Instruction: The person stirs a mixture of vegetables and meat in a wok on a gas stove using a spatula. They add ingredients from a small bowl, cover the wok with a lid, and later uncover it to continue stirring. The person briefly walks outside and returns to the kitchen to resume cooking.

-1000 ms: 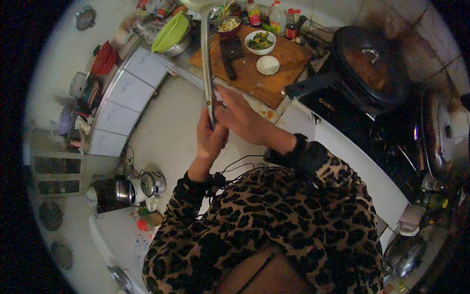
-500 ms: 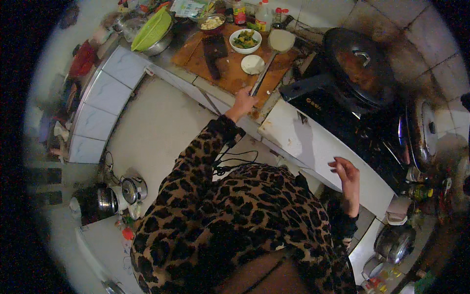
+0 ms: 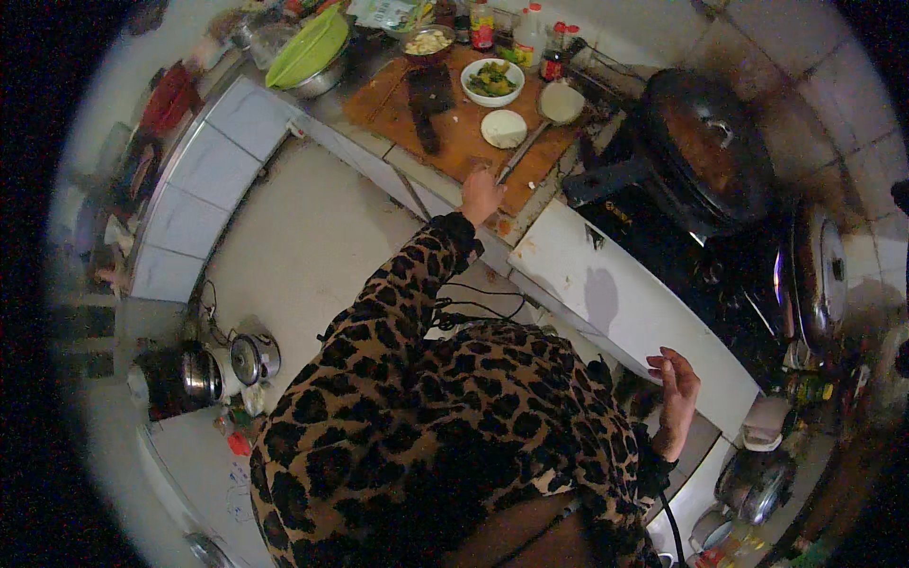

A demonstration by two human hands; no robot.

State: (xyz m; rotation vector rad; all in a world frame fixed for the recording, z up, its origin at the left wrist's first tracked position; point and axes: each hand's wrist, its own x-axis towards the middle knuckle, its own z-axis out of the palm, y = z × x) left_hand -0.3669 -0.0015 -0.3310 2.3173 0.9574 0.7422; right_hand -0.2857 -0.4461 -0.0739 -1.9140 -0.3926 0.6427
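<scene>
My left hand [image 3: 482,197] is closed round the handle end of a wok spatula [image 3: 561,102] at the front edge of the wooden cutting board [image 3: 464,156]. The spatula's broad, pale head lies at the board's far right. Beside the handle is a small white round dish [image 3: 504,129]. Behind it stands a white bowl [image 3: 492,83] of green and yellow food. A dark cleaver [image 3: 431,90] rests on the board's left part. Off to the right, my right hand [image 3: 677,390] hangs in the air in front of the counter, holding nothing, its fingers loosely bent and apart.
A lidded black wok [image 3: 705,151] sits on the stove, its handle pointing toward the board. Farther right is another lidded pan [image 3: 822,270]. Sauce bottles [image 3: 552,57], a bowl of pale chopped pieces [image 3: 427,44] and a green strainer [image 3: 308,49] line the back.
The spatula's head has come lower and nearer the board, with my left hand still on the handle. My right hand has dropped slightly. The whole view has shifted a little.
</scene>
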